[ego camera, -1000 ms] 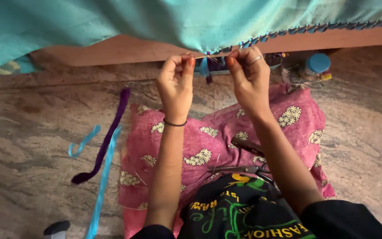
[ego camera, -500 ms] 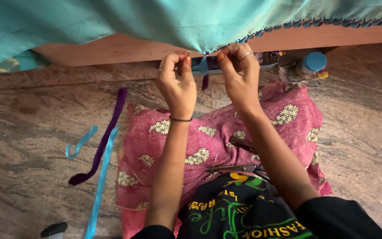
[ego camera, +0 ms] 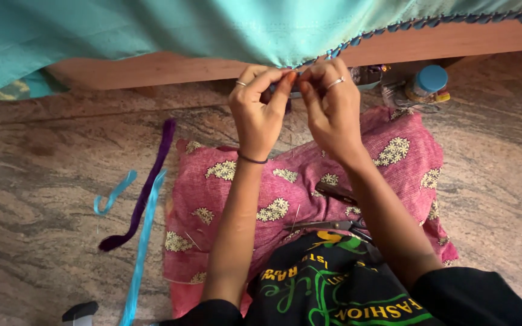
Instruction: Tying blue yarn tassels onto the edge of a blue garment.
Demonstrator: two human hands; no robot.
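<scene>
Stone floor (ego camera: 43, 181), pink cushion (ego camera: 309, 181) on your lap as a work rest. Your left hand (ego camera: 260, 111) and right hand (ego camera: 328, 105) pinch the hanging turquoise cloth (ego camera: 212, 30) hem, fingertips closed together for fine tassel work.

Turquoise cloth (ego camera: 152, 30), pink cushion (ego camera: 309, 181) with cream flower motifs, purple ribbon (ego camera: 146, 187)

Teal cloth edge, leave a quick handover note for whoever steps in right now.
Left hand and right hand pinch together at the teal cloth hem, fingertips touching. Beaded trim runs along the edge to the right of the hands; the hem to their left is bare. Scissors lie on the pink cushion. Purple strip and blue strip lie on the floor.
</scene>
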